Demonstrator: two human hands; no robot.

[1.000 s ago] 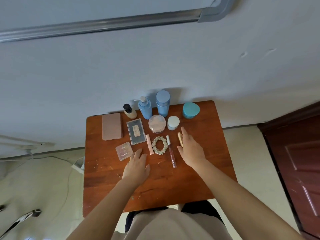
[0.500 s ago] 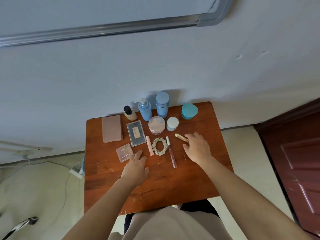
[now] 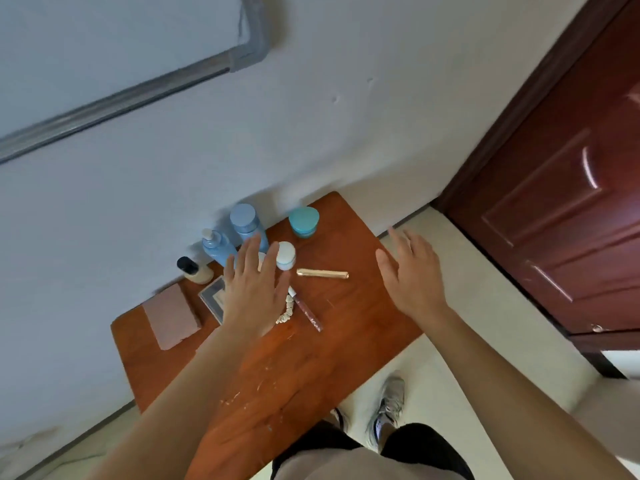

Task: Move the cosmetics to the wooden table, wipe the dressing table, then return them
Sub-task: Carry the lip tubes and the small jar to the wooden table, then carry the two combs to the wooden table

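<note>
A scratched, glossy reddish wooden worktop (image 3: 311,368) carries the cosmetics. Far left of the slim gold tube (image 3: 322,273) lies a matte pink rectangular palette (image 3: 171,318). Nearer the tube stand a cream bottle (image 3: 199,273) with a black cap, a flat grey-framed compact (image 3: 212,296), a blue pump bottle (image 3: 216,249) and a taller blue bottle (image 3: 247,223). The left hand (image 3: 254,289), fingers straight and spread, hangs just left of the tube, beside a round white-lidded jar (image 3: 286,254). Behind the tube sits a teal jar (image 3: 304,221). To its right, the right hand (image 3: 414,275) is spread and holds nothing.

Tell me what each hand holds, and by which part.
Nothing is held. The left hand is spread open, the right hand open too; the gold tube lies free on the table.
</note>
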